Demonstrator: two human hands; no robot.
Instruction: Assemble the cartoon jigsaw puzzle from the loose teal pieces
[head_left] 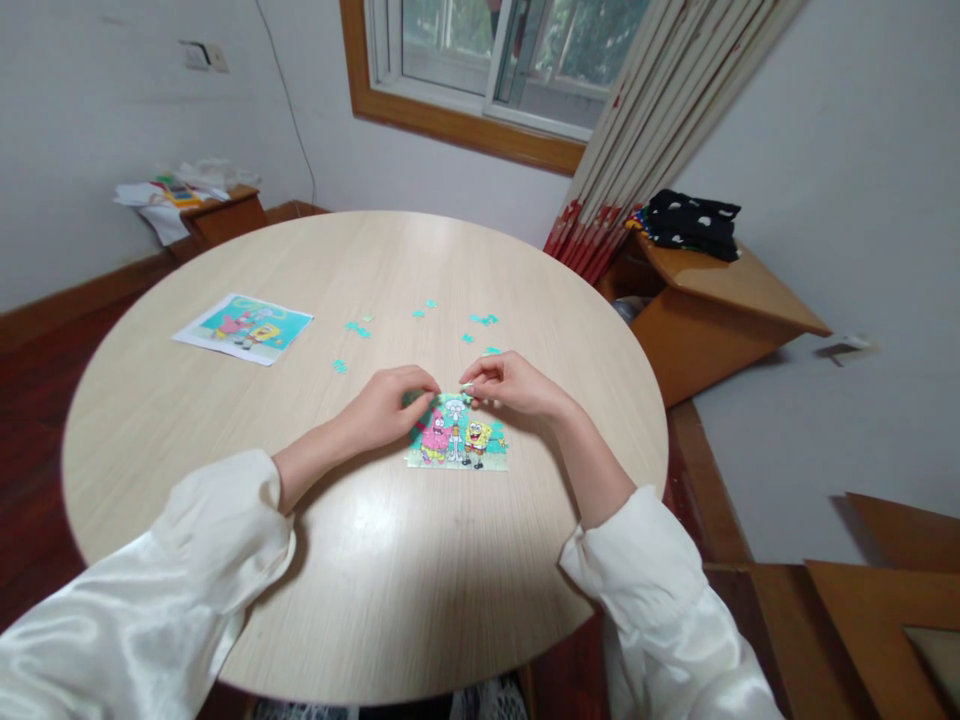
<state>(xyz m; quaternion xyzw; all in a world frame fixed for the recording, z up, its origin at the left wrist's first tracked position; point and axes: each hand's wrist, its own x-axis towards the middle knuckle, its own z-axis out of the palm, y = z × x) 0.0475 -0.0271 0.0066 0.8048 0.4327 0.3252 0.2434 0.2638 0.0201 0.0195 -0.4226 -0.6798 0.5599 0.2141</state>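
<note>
A small cartoon jigsaw puzzle (459, 438), mostly joined, lies on the round wooden table (360, 560) in front of me. My left hand (390, 405) rests curled on the puzzle's upper left corner, fingers pressed together over it. My right hand (510, 383) is at the upper right edge, its thumb and forefinger pinched on a small pale puzzle piece (466, 385). Both arms wear white satin sleeves. Several loose teal pieces (484, 320) lie scattered on the table just beyond my hands.
A printed reference picture (244, 328) lies on the table's left side. A low wooden cabinet (712, 300) with dark clothes stands at the right, striped curtains (637, 140) hang by the window, and a small stand with papers (202, 205) sits far left.
</note>
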